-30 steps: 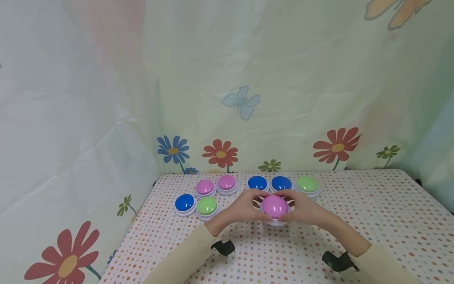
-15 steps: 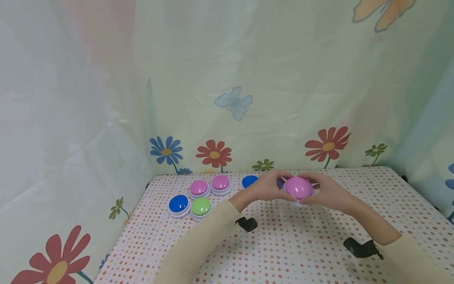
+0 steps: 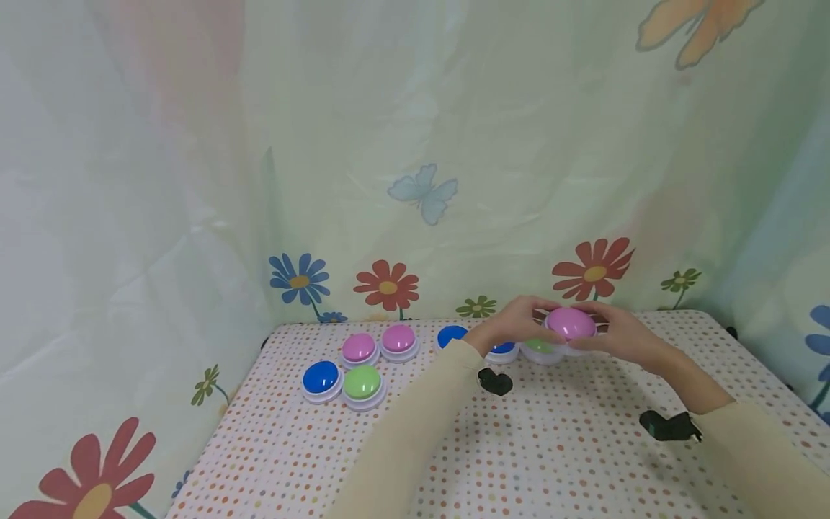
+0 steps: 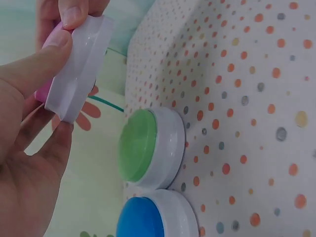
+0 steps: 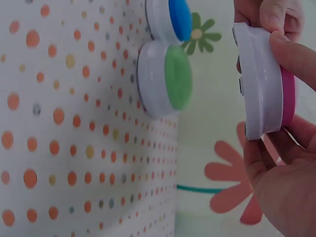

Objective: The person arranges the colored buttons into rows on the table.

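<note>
Both hands hold a pink dome push button (image 3: 570,324) with a white base, raised above the table. My left hand (image 3: 521,321) grips its left side and my right hand (image 3: 624,334) its right side, fingers behind and thumbs at the front. Dark feet show on its underside in the right wrist view. Just below and left of it, a green push button (image 4: 137,145) stands on the cloth beside a blue push button (image 4: 140,219). Another blue push button (image 3: 452,334) is partly covered by the left arm in the head view.
Farther left stand a blue button (image 3: 320,377), a green button (image 3: 362,382) and two pink buttons, one (image 3: 359,348) beside the other (image 3: 398,339). A dotted cloth covers the table (image 3: 538,447). A flowered curtain (image 3: 506,216) hangs behind its back edge.
Both hands have lifted the pink button off its lower place and carried it right and toward the back, beside the green button. The camera view has turned slightly right.
</note>
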Demonstrator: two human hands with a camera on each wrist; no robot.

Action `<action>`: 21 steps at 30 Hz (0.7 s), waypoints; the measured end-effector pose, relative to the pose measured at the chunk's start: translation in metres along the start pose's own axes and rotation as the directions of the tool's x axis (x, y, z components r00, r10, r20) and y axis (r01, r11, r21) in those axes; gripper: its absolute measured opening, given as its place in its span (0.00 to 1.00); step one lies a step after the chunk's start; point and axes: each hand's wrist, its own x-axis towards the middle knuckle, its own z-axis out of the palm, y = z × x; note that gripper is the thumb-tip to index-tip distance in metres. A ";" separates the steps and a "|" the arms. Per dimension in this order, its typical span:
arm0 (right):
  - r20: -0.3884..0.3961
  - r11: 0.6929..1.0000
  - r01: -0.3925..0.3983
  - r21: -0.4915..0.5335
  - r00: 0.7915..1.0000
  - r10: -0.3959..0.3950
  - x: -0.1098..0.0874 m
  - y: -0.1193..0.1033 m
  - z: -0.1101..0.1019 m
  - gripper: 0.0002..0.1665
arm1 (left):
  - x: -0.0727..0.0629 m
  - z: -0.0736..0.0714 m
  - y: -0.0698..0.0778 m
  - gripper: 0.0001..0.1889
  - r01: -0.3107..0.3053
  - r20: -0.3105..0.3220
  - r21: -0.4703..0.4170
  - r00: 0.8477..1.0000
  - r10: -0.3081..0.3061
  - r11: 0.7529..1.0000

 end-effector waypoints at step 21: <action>-0.079 0.991 -0.134 -0.030 0.988 0.131 0.016 0.054 -0.005 0.52 | 0.051 0.032 -0.007 0.29 0.140 -0.021 -0.007 0.990 -0.140 0.990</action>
